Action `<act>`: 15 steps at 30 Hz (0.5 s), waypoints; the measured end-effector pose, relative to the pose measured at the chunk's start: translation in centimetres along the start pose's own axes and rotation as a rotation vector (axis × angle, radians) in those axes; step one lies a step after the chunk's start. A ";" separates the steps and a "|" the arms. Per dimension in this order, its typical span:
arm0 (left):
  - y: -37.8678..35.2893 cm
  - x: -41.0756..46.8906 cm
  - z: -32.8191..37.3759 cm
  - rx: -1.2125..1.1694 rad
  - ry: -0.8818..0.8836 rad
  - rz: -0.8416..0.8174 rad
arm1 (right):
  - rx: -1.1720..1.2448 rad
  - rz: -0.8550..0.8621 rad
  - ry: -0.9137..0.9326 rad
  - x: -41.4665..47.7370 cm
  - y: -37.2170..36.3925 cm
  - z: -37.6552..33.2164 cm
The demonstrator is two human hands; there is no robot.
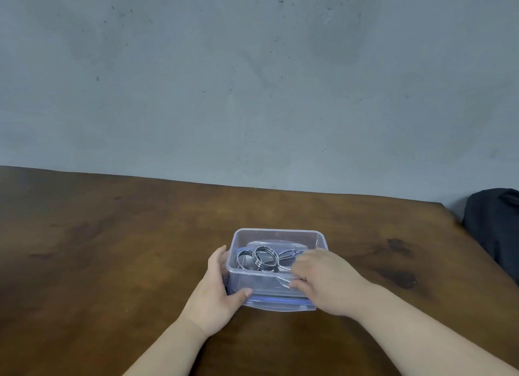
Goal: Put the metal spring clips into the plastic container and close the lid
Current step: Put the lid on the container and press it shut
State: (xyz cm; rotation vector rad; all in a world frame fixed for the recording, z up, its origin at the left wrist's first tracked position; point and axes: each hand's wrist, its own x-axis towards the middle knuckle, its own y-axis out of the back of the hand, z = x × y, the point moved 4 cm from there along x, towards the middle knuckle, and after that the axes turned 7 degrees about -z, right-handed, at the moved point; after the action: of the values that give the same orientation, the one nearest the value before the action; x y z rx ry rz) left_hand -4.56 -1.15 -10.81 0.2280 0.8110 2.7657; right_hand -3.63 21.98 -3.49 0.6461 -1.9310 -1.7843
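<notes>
On the brown wooden table (118,249), close to the person, sits a clear see-through plastic box (276,266) with round corners. It has no top on it. Under the box lies a flat clear lid with a blue edge (280,302), and the lid pokes out at the near side.

Inside the box are shiny metal spring clips (257,257). Two of them look like round wire coils standing side by side near the left wall. More thin wire parts lie to their right.

The left hand (217,288) is wrapped around the left side of the box. Its fingers touch the left wall and its thumb presses on the near wall, so it has a hold on the box.

The right hand (323,280) is over the right part of the box, fingers bent down into it. Its fingertips are right at a thin wire piece, but I cannot tell if they are pinching it.

A dark cloth thing (494,229) sits at the far right edge. A grey wall (252,80) is behind the table.
</notes>
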 end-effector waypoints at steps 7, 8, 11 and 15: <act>-0.1 -0.4 0.5 0.284 -0.038 -0.137 | -0.066 0.028 -0.031 -0.8 2.8 1.7; -0.1 -0.4 -0.1 0.331 -0.060 -0.144 | -0.070 0.033 -0.039 -0.8 3.0 2.0; -0.8 -0.5 -0.6 0.531 -0.264 -0.142 | -0.069 0.055 -0.057 -0.7 3.4 3.0; -1.2 -0.8 -0.3 0.660 -0.439 -0.113 | -0.060 0.078 -0.068 -0.3 3.9 3.8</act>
State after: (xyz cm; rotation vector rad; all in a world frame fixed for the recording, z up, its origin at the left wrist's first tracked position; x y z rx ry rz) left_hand -3.62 -0.54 -11.79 0.8369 1.5046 2.1261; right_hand -5.85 25.40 0.12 0.4893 -1.9109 -1.8304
